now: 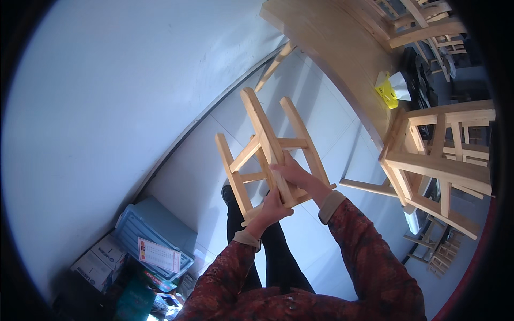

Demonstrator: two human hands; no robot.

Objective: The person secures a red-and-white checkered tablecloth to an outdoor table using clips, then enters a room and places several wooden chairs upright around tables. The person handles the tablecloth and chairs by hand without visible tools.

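Observation:
Both my hands grip one leg of a light wooden stool (261, 130) at the middle of the view. The stool is raised off the tiled floor, its legs pointing up and away from me and its seat end near my body. My left hand (271, 210) holds the leg low, close to the seat. Just above it, my right hand (292, 170) wraps the same leg from the right. Cross rails join the legs. The underside of the seat is mostly hidden by my hands and the legs.
A long wooden table (329, 44) stands at the upper right, bearing a yellow tissue pack (387, 90) and upturned stools (437, 160). A white wall (100, 100) runs along the left. At the lower left are a grey-blue plastic bin (160, 228) and cardboard boxes (98, 263).

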